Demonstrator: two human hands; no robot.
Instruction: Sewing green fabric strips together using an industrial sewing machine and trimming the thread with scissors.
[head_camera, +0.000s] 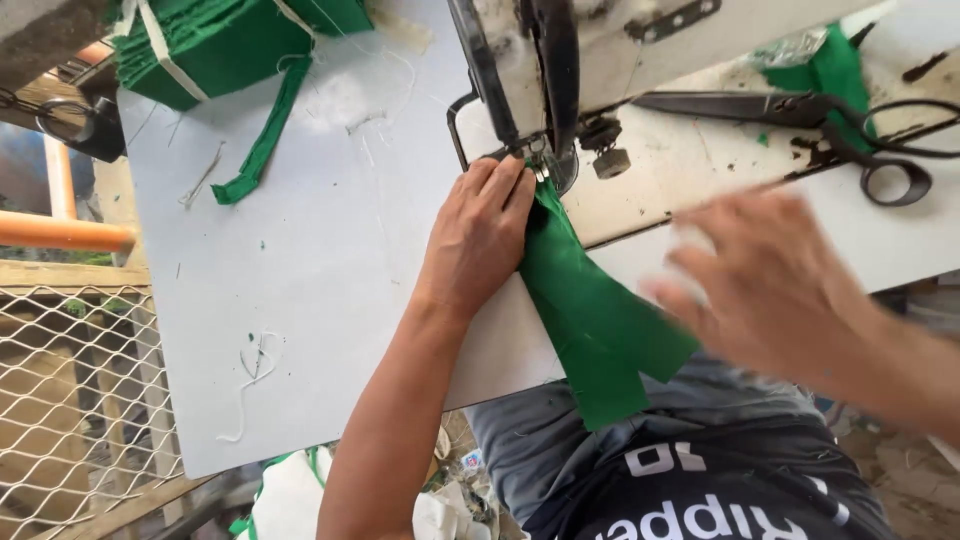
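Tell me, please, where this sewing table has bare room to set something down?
Mostly bare: the table between the left hand, the loose green strip and white threads. Crowded: around the needle, the green cloth and the scissors.

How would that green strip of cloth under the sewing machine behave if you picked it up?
The green fabric strip would probably flop: its end already droops over the table edge. It looks thin and light. The left hand presses it flat, suggesting it shifts easily.
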